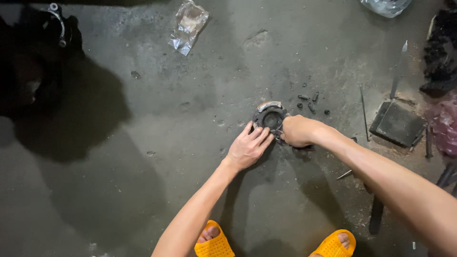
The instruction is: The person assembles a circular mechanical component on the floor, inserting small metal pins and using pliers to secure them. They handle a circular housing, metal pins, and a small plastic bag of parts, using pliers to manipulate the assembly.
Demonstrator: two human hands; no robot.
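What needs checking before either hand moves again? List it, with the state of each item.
1. Left hand steadying the round metal part: ok, fingers on its near rim.
2. Right hand grip at the part's right edge: closed; what it holds, cannot tell.
3. Part flat on the concrete floor: ok.
4. Small loose pieces clear of both hands: ok.
5. Thin rod clear of the right forearm: ok.

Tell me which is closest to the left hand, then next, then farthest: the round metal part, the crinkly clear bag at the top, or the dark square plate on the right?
1. Round metal part: touching the left hand, just above it.
2. Dark square plate: off to the right.
3. Crinkly clear bag: far up, near the top edge.
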